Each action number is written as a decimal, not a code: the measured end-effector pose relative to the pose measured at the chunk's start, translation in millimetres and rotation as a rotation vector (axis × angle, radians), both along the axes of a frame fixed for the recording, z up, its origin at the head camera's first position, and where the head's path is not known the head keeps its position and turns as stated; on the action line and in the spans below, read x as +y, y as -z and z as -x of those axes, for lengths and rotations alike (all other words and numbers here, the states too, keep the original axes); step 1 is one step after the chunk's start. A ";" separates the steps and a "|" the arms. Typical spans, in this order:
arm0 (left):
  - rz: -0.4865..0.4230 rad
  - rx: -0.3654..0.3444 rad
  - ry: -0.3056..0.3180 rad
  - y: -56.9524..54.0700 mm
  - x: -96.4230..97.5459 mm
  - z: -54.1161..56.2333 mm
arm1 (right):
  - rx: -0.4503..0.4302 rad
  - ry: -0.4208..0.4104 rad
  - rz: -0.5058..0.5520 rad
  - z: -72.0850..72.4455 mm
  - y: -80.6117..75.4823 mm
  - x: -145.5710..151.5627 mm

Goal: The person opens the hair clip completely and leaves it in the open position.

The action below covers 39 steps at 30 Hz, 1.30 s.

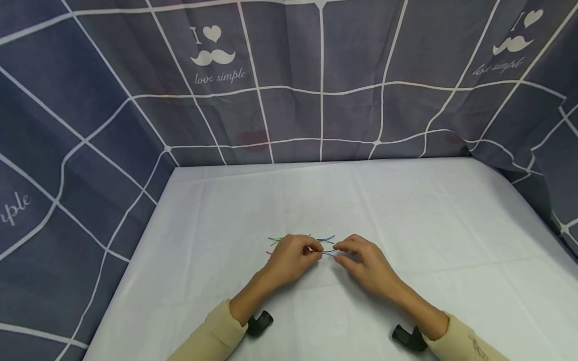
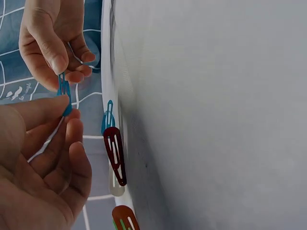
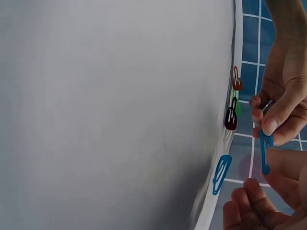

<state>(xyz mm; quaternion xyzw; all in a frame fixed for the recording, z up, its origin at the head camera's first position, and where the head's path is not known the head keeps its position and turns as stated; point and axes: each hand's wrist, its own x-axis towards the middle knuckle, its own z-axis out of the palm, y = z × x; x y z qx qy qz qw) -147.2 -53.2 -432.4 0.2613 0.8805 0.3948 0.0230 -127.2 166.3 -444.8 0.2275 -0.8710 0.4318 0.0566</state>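
Between both hands, above the white table, is a blue snap hair clip. My left hand pinches one end between thumb and fingertip. At the other end, the thumb and index finger of my right hand hold the same clip, its remaining fingers loosely bent. Beyond the hands lie more snap clips: another blue clip, a dark red clip, a beige clip, an orange clip and a green clip. In the head view the left hand partly covers this group.
A white cloth covers the table. Dark grid-patterned curtains rise along its back and sides. Small black devices sit under both cuffs, one at the left wrist and one at the right wrist.
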 end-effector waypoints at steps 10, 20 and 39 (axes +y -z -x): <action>0.003 -0.089 -0.020 5.3 2.2 10.6 | -0.032 0.012 -0.028 9.9 4.1 2.0; 0.004 -0.141 -0.024 4.2 4.6 14.0 | -0.030 0.017 -0.055 15.5 8.1 5.5; 0.085 -0.120 0.001 9.4 3.1 16.6 | -0.056 0.015 -0.123 19.1 13.7 3.7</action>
